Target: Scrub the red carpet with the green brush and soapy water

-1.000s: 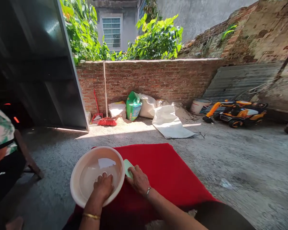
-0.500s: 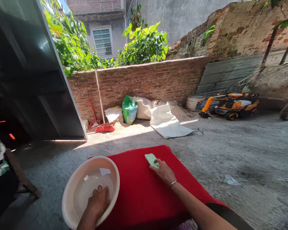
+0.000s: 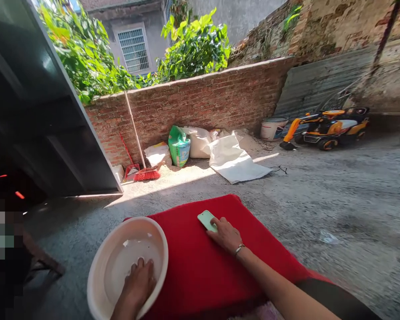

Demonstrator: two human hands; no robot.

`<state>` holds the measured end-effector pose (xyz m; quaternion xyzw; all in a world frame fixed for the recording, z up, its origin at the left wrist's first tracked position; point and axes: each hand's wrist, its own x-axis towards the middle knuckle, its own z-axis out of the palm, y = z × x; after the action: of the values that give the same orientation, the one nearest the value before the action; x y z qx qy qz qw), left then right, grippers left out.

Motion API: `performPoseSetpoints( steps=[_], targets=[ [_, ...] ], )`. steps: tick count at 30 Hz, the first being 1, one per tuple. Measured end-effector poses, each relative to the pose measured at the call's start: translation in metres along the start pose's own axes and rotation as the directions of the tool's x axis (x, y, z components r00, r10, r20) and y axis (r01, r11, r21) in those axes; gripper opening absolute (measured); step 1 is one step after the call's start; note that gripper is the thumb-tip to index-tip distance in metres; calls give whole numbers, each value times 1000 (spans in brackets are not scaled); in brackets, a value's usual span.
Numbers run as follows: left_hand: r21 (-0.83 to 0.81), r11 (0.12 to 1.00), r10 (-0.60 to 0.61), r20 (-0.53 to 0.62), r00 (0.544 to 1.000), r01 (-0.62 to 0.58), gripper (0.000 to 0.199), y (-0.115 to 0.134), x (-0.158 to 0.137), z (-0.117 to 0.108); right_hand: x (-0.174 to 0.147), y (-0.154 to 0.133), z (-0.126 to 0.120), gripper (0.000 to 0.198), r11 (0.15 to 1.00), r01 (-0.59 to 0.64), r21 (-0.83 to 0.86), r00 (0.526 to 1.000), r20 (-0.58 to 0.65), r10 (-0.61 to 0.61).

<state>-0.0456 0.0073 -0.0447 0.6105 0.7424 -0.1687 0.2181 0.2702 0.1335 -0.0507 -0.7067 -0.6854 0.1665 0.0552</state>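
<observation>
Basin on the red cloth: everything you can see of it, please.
The basin is round, pale pinkish cream, plastic by its look, with a rounded rim and sloping wall. It sits upright on the left of the red cloth, its left side seemingly past the cloth's edge. Clear liquid, probably water, shows bright reflections. The left hand reaches inside; whether it touches the bottom is unclear.

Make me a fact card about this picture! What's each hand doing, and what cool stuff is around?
Left hand: down inside the pale basin
Right hand: holding the near end of a pale green phone
Basin: on the left of the red cloth, with clear liquid inside
Phone: over the cloth; cannot tell if lifted
By the brick wall: red broom, green bag
Farther right: orange-and-black toy digger
</observation>
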Motion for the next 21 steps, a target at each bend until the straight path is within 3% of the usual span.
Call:
performPoseSetpoints(
  steps=[4, 11, 13, 15, 17, 21],
  targets=[
    [-6, 1000, -7, -27, 1000, 7, 61, 10, -6, -3, 3, -2, 3, 32, 999, 23, 29, 1000, -15, -22],
    [-47, 999, -9, -24, 1000, 8, 63, 20, -16, -13, 3, -102, 47, 27, 957, 273, 99, 962, -10, -273],
    [-54, 999, -10, -19, 1000, 9, 62, 23, -20, -18, 7, -115, 50, 26, 951, 299, 77, 954, 8, -301],
    [-66, 998, -7, -10, 1000, 7, 59, 26, -23, -21, 14, -107, 44, 25, 963, 267, 35, 963, 21, -267],
    [-83, 997, -3, 5, 1000, 3, 58, 28, -25, -24, 24, -80, 31, 26, 985, 170, -13, 985, 10, -169],
    [-117, 993, 3, 4, 1000, -3, 56, 31, -25, -22, 42, -17, 3, 28, 999, -49, 6, 985, -168, 50]
  ],
)
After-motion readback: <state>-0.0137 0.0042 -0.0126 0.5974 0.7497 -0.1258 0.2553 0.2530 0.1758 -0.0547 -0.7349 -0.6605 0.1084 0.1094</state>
